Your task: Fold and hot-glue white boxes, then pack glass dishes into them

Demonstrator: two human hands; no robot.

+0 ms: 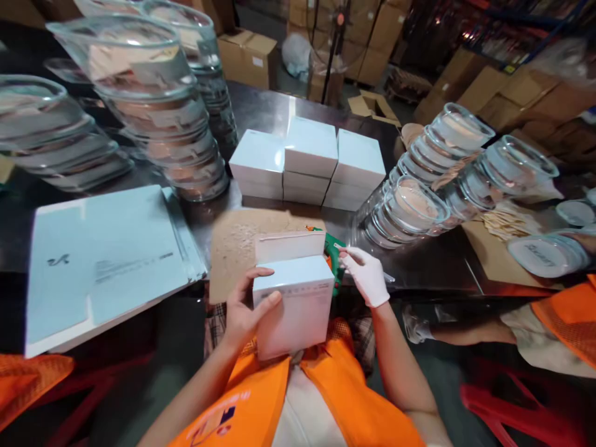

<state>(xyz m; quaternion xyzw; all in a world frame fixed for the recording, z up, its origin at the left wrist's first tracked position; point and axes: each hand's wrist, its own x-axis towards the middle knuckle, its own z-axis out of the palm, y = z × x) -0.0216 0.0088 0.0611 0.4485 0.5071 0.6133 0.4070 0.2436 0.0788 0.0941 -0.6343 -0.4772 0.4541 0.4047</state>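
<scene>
Left hand bare, clasping a white box by its left side: thumb pressed on the near face, fingers along the far-left edge. Box sits at the near edge of the dark table, close against the wearer's orange vest; flap upright at its far side. Right hand in a white glove, thumb and forefinger drawn close together beside a green item, right of the box. A small pale strip shows at those fingertips; too small to tell whether they grip it. Brown cardboard sheet beyond the box. Farther back, white boxes stacked in three columns, between stacked clear containers left and right.
</scene>
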